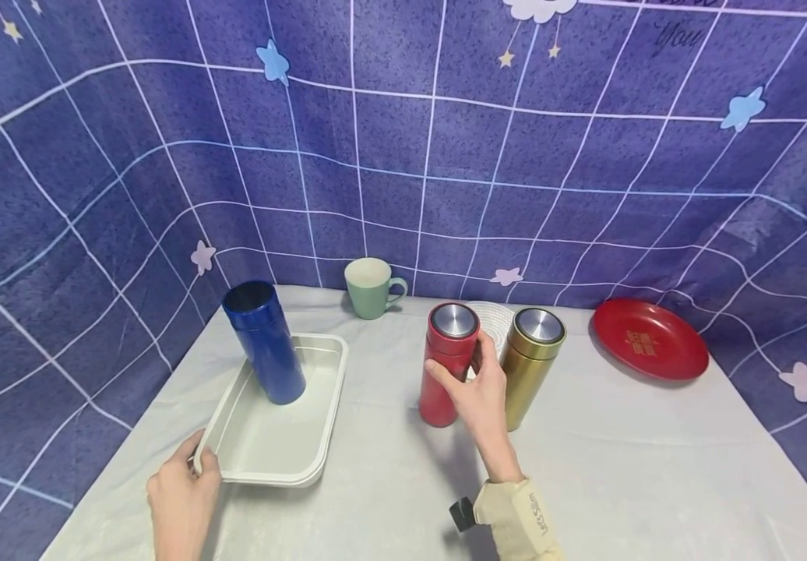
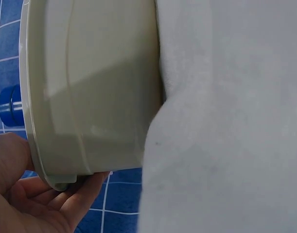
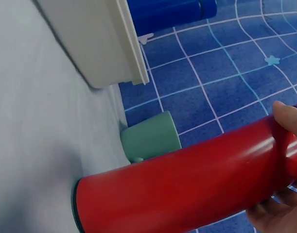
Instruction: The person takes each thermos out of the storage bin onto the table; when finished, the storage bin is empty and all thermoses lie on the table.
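Three flasks on table: blue, red and gold, noted below from largest item to smallest.
Table (image 1: 586, 467): covered in pale cloth, with a blue grid backdrop behind it.
White tray (image 1: 273, 448): sits at the left of the table; its near corner seems slightly lifted in the left wrist view.
Red plate (image 1: 649, 339): far right, well apart from both hands.
Blue flask (image 1: 265, 343): stands inside the tray with no lid and leans a little.
Red flask (image 1: 447, 366): upright at centre, steel lid on, just beside the gold flask.
Gold flask (image 1: 531, 366): upright, untouched; a white woven disc lies behind it.
Green mug (image 1: 370, 287): at the back, near the backdrop.
Left hand (image 1: 182, 499): fingers under and thumb over the tray's near corner, pinching the rim.
Right hand (image 1: 473, 386): fingers and thumb wrapped round the red flask's upper body.
Risk 1: tilting the tray could topple the lidless blue flask, because it stands loose.
Risk 2: swinging the red flask sideways could knock the gold flask, given the narrow gap.
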Action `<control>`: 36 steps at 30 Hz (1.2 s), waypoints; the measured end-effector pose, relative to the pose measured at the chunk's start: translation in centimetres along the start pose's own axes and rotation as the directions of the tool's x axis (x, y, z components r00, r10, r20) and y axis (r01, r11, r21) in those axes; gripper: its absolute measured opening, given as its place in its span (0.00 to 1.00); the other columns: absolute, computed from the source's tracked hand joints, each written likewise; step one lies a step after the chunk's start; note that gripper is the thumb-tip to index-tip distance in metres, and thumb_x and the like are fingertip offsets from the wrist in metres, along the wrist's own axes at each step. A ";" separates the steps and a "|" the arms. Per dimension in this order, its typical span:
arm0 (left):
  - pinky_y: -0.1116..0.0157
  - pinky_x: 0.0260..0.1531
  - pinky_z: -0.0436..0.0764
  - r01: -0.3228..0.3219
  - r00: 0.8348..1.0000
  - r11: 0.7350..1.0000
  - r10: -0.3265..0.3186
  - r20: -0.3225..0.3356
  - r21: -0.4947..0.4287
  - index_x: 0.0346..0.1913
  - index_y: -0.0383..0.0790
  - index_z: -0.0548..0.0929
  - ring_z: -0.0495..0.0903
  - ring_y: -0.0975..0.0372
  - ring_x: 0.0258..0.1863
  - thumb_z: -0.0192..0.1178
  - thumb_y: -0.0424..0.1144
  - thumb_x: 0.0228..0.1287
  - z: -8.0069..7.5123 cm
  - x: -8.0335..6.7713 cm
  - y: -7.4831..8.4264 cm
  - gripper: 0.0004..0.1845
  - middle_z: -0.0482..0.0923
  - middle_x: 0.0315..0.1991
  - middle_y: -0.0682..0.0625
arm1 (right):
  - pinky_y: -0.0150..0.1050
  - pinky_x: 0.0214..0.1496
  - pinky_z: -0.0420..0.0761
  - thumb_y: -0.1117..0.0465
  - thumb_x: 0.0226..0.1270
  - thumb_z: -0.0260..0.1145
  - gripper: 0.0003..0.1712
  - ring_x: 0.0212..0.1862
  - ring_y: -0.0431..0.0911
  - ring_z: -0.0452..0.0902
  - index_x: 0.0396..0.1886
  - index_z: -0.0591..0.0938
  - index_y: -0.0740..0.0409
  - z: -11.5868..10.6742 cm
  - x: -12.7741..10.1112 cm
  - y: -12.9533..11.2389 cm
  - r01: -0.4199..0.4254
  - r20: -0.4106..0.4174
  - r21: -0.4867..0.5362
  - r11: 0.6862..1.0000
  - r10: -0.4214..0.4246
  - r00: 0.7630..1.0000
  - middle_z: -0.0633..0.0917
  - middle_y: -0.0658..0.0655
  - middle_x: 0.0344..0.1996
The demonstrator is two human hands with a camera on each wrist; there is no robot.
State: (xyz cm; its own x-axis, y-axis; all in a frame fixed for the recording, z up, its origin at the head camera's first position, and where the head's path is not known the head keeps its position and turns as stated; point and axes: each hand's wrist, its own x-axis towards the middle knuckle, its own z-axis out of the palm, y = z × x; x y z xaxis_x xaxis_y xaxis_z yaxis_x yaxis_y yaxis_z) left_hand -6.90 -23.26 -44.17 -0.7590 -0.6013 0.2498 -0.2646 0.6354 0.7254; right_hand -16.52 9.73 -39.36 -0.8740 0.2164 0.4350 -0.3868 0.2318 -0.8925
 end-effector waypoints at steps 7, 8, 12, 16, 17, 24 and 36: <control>0.39 0.44 0.74 0.014 1.000 1.000 -0.014 0.008 0.012 0.56 0.25 0.78 0.79 0.33 0.46 0.51 0.30 0.64 0.1 0.0 -0.1 0.20 0.79 0.42 0.24 | 0.46 0.65 0.71 0.63 0.48 0.79 0.47 0.59 0.51 0.78 0.68 0.67 0.59 -0.3 -0.6 -0.1 0.026 0.037 -0.046 0.999 -0.024 0.999 0.80 0.59 0.56; 0.38 0.44 0.74 0.015 1.000 1.000 -0.015 0.011 0.014 0.57 0.25 0.78 0.79 0.32 0.46 0.51 0.30 0.64 0.1 0.0 -0.1 0.20 0.79 0.43 0.24 | 0.47 0.66 0.71 0.63 0.48 0.79 0.48 0.61 0.51 0.76 0.69 0.66 0.60 -0.3 -0.7 -0.1 0.030 0.037 -0.056 0.998 -0.028 0.999 0.79 0.59 0.58; 0.38 0.44 0.74 0.019 1.000 1.000 -0.019 0.009 0.015 0.56 0.24 0.78 0.79 0.33 0.45 0.51 0.30 0.64 0.1 0.1 -0.1 0.20 0.79 0.43 0.24 | 0.49 0.67 0.69 0.61 0.49 0.79 0.54 0.67 0.51 0.69 0.73 0.60 0.61 -0.6 -1.5 -0.6 0.039 0.034 -0.086 0.995 -0.036 0.999 0.73 0.61 0.66; 0.38 0.44 0.75 0.014 1.000 1.000 -0.014 0.003 0.013 0.56 0.23 0.77 0.79 0.33 0.45 0.51 0.29 0.64 0.1 0.2 -0.1 0.20 0.78 0.43 0.24 | 0.50 0.67 0.68 0.58 0.51 0.78 0.55 0.70 0.51 0.66 0.75 0.57 0.62 -0.9 -2.3 -1.3 0.035 0.046 -0.109 0.993 -0.031 0.998 0.70 0.61 0.69; 0.38 0.44 0.75 0.015 1.000 1.000 -0.015 0.005 0.016 0.57 0.23 0.77 0.79 0.33 0.45 0.51 0.29 0.64 0.1 0.2 -0.1 0.20 0.78 0.44 0.23 | 0.50 0.67 0.68 0.57 0.51 0.78 0.56 0.70 0.51 0.65 0.75 0.57 0.62 -1.0 -2.6 -1.4 0.034 0.053 -0.112 0.993 -0.028 0.998 0.69 0.61 0.69; 0.38 0.44 0.74 0.002 1.000 1.000 -0.002 -0.009 0.009 0.56 0.24 0.78 0.79 0.32 0.45 0.51 0.29 0.63 0.1 0.2 -0.2 0.20 0.78 0.43 0.24 | 0.47 0.69 0.66 0.58 0.52 0.78 0.55 0.72 0.52 0.62 0.75 0.56 0.60 -1.8 -4.0 -2.4 0.018 0.057 -0.105 0.994 -0.012 0.998 0.65 0.61 0.72; 0.38 0.44 0.74 -0.001 1.000 1.000 0.001 0.008 0.018 0.56 0.23 0.77 0.79 0.32 0.45 0.51 0.29 0.64 0.3 0.3 -0.2 0.20 0.78 0.43 0.23 | 0.41 0.64 0.72 0.62 0.49 0.79 0.50 0.66 0.49 0.71 0.71 0.64 0.58 -2.7 -6.6 -4.1 0.089 0.051 -0.093 0.992 -0.085 0.995 0.75 0.59 0.63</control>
State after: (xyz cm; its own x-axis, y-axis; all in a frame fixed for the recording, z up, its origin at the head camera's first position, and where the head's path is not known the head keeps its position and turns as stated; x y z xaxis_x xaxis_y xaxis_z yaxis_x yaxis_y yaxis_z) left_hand -7.24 -23.41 -44.46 -0.7638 -0.5969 0.2457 -0.2743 0.6447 0.7135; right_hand -8.36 9.94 -38.28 -0.8521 0.1471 0.5022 -0.4341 0.3372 -0.8354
